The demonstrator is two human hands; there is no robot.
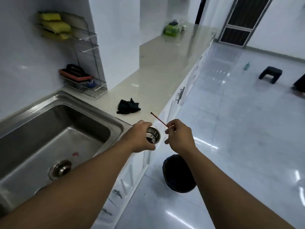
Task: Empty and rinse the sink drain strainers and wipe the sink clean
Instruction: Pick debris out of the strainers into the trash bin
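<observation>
Head view, single frame.

Your left hand (140, 138) is curled round the metal strainer basket (153, 136), thumb underneath and fingers over the top. The basket is tipped so that its open mouth faces the camera. Its perforated wall shows, with something dark at the bottom.

You are holding the strainer in the air at the front edge of the counter (156, 71), just right of the sink (92, 105) and out of the basin.

Your right hand (179, 138) pinches the near end of a thin red stick (159, 120) between thumb and fingers. Its dark tip points up and away, and the stick is not touching the strainer.

The drain fitting (60, 168) sits in the sink floor. Whether a strainer is seated in it cannot be told.

A crumpled black cloth (128, 106) lies on the counter beyond the hands. A black bin (179, 175) stands on the floor against the cabinets, below your right forearm.

A wire rack (87, 40) in the counter's back corner holds yellow sponges (54, 25).
</observation>
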